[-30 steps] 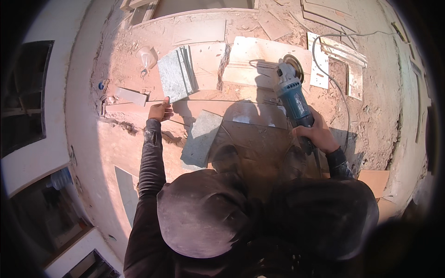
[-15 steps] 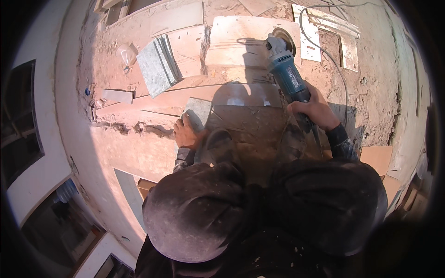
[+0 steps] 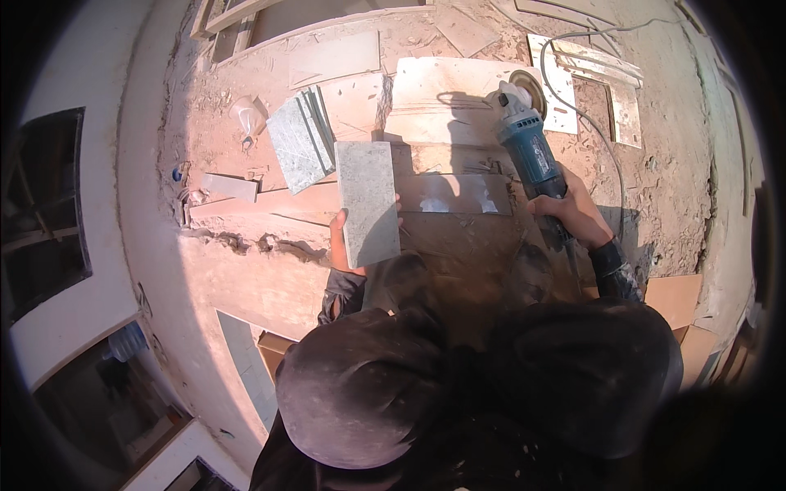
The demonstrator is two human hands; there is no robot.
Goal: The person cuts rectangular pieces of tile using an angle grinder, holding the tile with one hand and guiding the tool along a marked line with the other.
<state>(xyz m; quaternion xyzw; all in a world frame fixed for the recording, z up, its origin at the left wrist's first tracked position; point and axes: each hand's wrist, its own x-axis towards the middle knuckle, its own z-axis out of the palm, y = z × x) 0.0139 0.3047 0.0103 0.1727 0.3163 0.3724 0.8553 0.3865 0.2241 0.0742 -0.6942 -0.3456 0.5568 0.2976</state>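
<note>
A grey rectangular stone tile point(image 3: 366, 192) is raised in my left hand point(image 3: 339, 241), with the thumb along its left edge and fingertips showing past the right edge. My right hand point(image 3: 578, 209) wraps round the rear handle of a teal angle grinder point(image 3: 532, 151). The grinder's disc point(image 3: 529, 88) points away from me, over the far boards. Just beyond the held tile, a small stack of similar grey tiles point(image 3: 301, 137) leans at an angle on the ground. I cannot tell whether the disc is spinning.
Pale boards point(image 3: 458, 86) lie on the dusty ground ahead, with a long reddish strip point(image 3: 270, 203) nearer me. The power cable point(image 3: 610, 135) curves along the right. A clear plastic bag point(image 3: 248, 114) and a small offcut point(image 3: 229, 186) lie left. Cardboard point(image 3: 673, 300) sits at right.
My left hand has lifted the grey tile off the ground and holds it up, its face towards me. My right hand still grips the angle grinder. The whole view has shifted slightly.
</note>
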